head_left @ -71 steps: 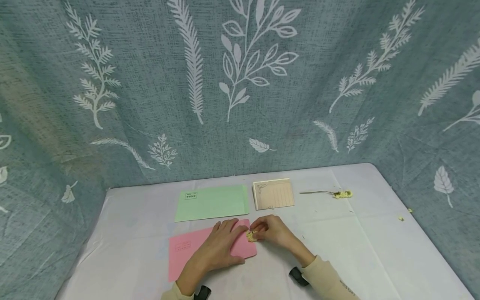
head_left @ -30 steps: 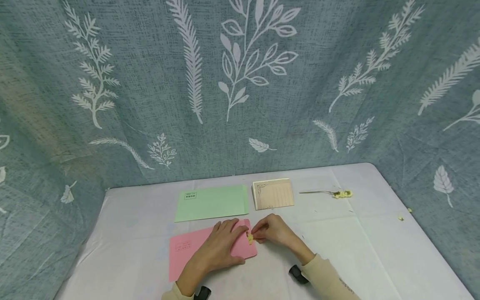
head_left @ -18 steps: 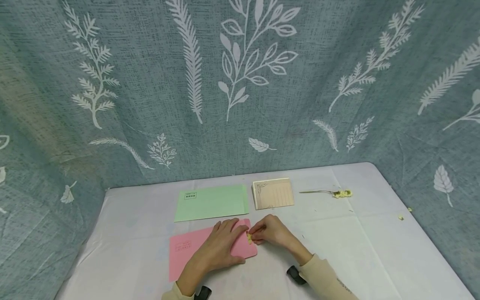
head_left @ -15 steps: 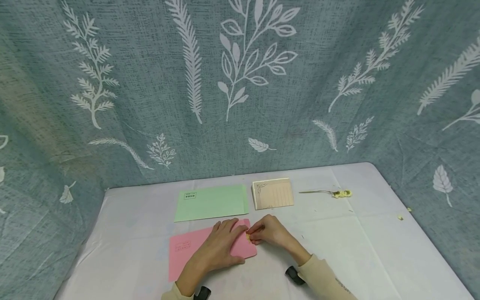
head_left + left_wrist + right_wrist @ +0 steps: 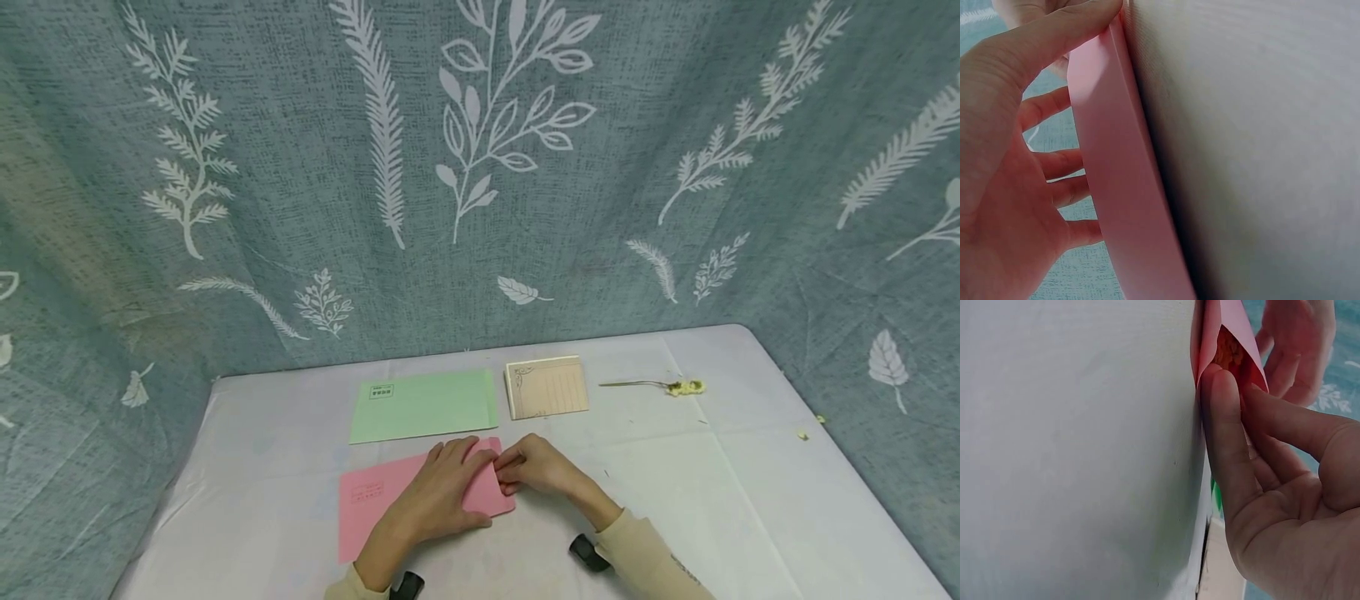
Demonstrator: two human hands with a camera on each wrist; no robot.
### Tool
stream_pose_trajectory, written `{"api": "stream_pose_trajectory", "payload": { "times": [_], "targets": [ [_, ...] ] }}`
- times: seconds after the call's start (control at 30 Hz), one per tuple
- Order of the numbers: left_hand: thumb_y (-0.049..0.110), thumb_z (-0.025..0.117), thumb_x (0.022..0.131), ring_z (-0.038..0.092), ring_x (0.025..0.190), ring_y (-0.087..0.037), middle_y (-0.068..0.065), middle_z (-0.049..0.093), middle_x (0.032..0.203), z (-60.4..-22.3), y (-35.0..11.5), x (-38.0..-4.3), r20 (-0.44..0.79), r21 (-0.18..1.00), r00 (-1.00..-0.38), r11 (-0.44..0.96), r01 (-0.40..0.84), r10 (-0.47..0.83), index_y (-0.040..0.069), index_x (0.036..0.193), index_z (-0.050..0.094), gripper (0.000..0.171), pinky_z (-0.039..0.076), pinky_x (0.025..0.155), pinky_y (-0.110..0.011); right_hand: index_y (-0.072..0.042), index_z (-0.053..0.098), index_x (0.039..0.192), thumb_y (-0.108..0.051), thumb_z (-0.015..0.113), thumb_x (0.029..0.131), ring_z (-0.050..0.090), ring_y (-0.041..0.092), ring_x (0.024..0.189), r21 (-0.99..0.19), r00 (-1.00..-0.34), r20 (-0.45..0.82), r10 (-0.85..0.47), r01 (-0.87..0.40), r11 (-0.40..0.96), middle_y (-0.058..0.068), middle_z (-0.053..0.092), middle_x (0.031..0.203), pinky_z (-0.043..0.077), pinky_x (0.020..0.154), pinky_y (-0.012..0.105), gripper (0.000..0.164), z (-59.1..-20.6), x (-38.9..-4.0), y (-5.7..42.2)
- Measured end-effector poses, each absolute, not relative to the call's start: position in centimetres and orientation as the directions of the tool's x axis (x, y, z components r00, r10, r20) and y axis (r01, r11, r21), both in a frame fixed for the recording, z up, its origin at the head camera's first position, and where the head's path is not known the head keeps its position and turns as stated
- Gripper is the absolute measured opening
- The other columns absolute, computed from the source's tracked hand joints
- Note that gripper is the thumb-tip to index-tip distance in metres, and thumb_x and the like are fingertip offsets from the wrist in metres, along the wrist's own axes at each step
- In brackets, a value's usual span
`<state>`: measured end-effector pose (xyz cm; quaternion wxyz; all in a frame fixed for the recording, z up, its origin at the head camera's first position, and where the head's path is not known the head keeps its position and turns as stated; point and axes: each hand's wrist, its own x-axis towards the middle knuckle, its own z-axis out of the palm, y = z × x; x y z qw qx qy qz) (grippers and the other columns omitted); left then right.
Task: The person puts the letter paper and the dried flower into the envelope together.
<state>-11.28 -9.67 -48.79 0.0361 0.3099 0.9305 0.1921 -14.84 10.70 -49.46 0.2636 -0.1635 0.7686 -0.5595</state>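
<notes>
A pink envelope (image 5: 375, 512) lies crosswise at the near middle of the table. My left hand (image 5: 440, 493) spans it, the thumb at the near edge and the fingers along the far one, and its right-hand mouth bows apart. At that mouth is my right hand (image 5: 538, 467), thumb and fingers close together. In the right wrist view a yellow-orange flower head (image 5: 1230, 350) shows inside the mouth, just beyond the right fingertips, which partly cover it. From the head view the flower is hidden.
A green envelope (image 5: 427, 408) lies behind the pink one, with a beige lined notepad (image 5: 551, 390) to its right. Farther right rests a thin-stemmed yellow flower (image 5: 686, 388). Small yellow bits (image 5: 802, 436) are scattered near the right edge. A patterned curtain (image 5: 420, 183) hangs behind.
My right hand has moved slightly left, taking the yellow flower from the mouth's edge into the pink envelope, out of the head view's sight. My left hand has stayed in place.
</notes>
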Motion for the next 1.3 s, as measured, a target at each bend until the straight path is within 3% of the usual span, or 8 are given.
{"api": "stream_pose_trajectory", "payload": {
  "times": [0.17,0.47,0.67,0.9,1.03,1.3],
  "targets": [
    [0.045,0.085,0.071,0.040,0.134,-0.031,-0.017,0.046,0.142,-48.8,-9.5,-11.4,0.034,0.379,-0.805,0.737,0.559,0.593,0.017,0.135,0.052,0.077,0.031,0.108,-0.060,0.015,0.069,0.097,0.007,0.060,0.090,0.066,0.012,0.066,-0.942,-0.820,-0.218,-0.529,0.034,0.335,0.017,0.071,0.078,0.058,0.063,0.027,0.014,-49.3,-14.9,11.2],
    [0.044,0.083,0.074,0.037,0.137,-0.033,-0.019,0.042,0.146,-48.6,-10.1,-11.3,-0.039,0.402,-0.810,0.751,0.524,0.586,0.015,0.140,0.051,0.079,0.025,0.112,-0.060,0.005,0.074,0.097,-0.004,0.064,0.093,0.063,0.009,0.066,-0.894,-0.865,-0.137,-0.483,-0.103,0.437,0.007,0.071,0.077,0.055,0.059,0.023,0.014,-49.3,-15.4,11.1],
    [0.048,0.081,0.074,0.036,0.138,-0.032,-0.018,0.040,0.148,-48.3,-9.9,-11.5,-0.069,0.416,-0.795,0.742,0.526,0.602,0.016,0.141,0.050,0.080,0.024,0.113,-0.058,0.003,0.074,0.096,-0.006,0.064,0.093,0.064,0.011,0.067,-0.872,-0.905,-0.048,-0.422,-0.168,0.460,0.008,0.071,0.080,0.052,0.057,0.021,0.014,-48.9,-16.3,11.3],
    [0.041,0.076,0.081,0.037,0.138,-0.030,-0.014,0.044,0.147,-47.3,-10.1,-12.6,0.035,0.420,-0.795,0.713,0.562,0.606,0.014,0.141,0.051,0.070,0.027,0.115,-0.050,0.006,0.072,0.102,-0.007,0.063,0.095,0.069,0.018,0.074,-0.879,-0.921,0.030,-0.389,-0.210,0.429,0.012,0.073,0.088,0.052,0.062,0.020,0.017,-47.5,-17.5,10.7],
    [0.035,0.077,0.082,0.042,0.134,-0.034,-0.019,0.048,0.142,-46.6,-10.1,-14.1,0.106,0.396,-0.776,0.689,0.607,0.622,0.010,0.139,0.052,0.067,0.030,0.112,-0.054,0.007,0.071,0.103,-0.007,0.062,0.095,0.071,0.024,0.074,-0.882,-0.930,0.037,-0.367,-0.203,0.425,0.015,0.073,0.086,0.052,0.061,0.021,0.018,-47.3,-18.2,10.3],
    [0.036,0.079,0.082,0.041,0.134,-0.039,-0.023,0.045,0.144,-46.2,-10.0,-16.6,0.085,0.411,-0.811,0.722,0.557,0.578,0.009,0.140,0.051,0.070,0.030,0.111,-0.055,0.008,0.070,0.106,-0.006,0.062,0.095,0.072,0.028,0.077,-0.902,-0.947,0.030,-0.320,-0.163,0.399,0.020,0.072,0.093,0.055,0.063,0.025,0.019,-47.3,-19.6,9.8]
  ]
}}
